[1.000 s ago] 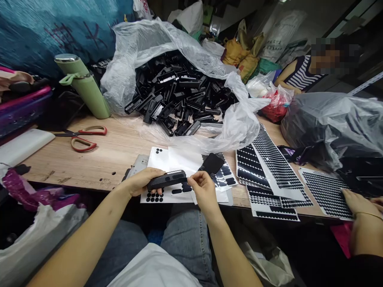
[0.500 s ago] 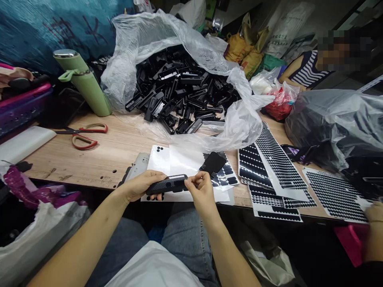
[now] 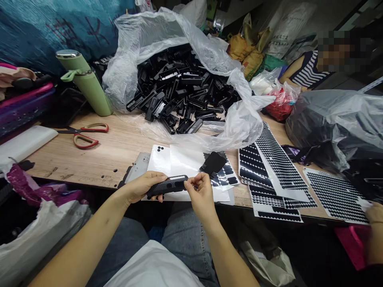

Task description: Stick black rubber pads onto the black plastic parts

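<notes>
A long black plastic part (image 3: pixel 169 185) with a carbon-fibre pattern and a slot along its top edge is held above the front of the table. My left hand (image 3: pixel 145 185) is closed around its left end, thumb on top and fingertips underneath. At the other end, the thumb and forefinger of my right hand (image 3: pixel 201 191) are pinched together against the part; anything small between them is hidden. White sheets (image 3: pixel 185 157) lie just behind my hands, some with black stickers (image 3: pixel 229 175). On them rests a flat black piece (image 3: pixel 214 163), near my right hand.
A large clear bag (image 3: pixel 125 75) spills black plastic parts (image 3: pixel 182 91). Scissors (image 3: pixel 86 135) and a green flask (image 3: pixel 89 87) stand left. Sticker sheets (image 3: pixel 278 163) are stacked right. Another person's hand (image 3: pixel 375 215) is at the right edge; a person in stripes (image 3: pixel 308 69) sits beyond.
Both hands keep their hold, and the black plastic part stays almost in place. The view has shifted very slightly.
</notes>
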A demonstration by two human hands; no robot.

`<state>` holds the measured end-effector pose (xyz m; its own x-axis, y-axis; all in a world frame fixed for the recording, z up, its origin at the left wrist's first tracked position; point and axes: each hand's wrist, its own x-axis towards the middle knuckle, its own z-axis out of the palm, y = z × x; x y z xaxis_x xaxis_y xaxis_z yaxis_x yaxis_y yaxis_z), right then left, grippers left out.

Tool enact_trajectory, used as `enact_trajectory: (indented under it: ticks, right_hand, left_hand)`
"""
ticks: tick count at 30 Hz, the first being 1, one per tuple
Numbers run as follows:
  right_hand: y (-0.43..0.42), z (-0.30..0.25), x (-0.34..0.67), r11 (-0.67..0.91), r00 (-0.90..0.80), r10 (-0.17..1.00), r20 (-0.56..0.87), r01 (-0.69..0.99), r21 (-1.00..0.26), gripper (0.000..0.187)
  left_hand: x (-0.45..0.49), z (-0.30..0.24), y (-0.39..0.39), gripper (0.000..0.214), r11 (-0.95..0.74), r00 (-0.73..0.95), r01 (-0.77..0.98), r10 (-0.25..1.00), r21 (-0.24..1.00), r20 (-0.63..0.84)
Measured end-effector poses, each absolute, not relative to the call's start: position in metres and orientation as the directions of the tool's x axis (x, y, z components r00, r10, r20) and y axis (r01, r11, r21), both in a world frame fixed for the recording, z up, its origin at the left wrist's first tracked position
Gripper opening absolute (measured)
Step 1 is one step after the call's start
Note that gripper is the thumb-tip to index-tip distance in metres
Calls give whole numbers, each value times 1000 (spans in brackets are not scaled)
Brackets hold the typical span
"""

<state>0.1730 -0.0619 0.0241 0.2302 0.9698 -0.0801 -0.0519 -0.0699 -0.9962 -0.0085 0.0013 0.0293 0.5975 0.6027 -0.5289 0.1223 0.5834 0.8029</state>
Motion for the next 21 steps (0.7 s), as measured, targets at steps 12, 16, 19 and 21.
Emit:
enact_trajectory:
  ticks: [12, 16, 19, 21]
  right_hand:
    - [-67, 21, 167, -28, 303, 953, 23, 162, -986, 17]
    - [-69, 22, 165, -13, 306, 950, 62, 239, -971, 15]
    - [-69, 22, 162, -13, 336, 938, 88, 286, -958, 15]
    - [-69, 23, 160, -31, 389, 918, 82, 275, -961, 21]
  left_hand:
    - [-4, 37, -1, 32, 585, 579, 139, 607, 799, -544]
    - [-5, 34, 0, 32, 585, 584, 145, 600, 798, -546]
    - [0, 32, -1, 32, 579, 591, 130, 606, 805, -532]
    - [3, 36, -5, 33, 565, 588, 105, 628, 818, -509]
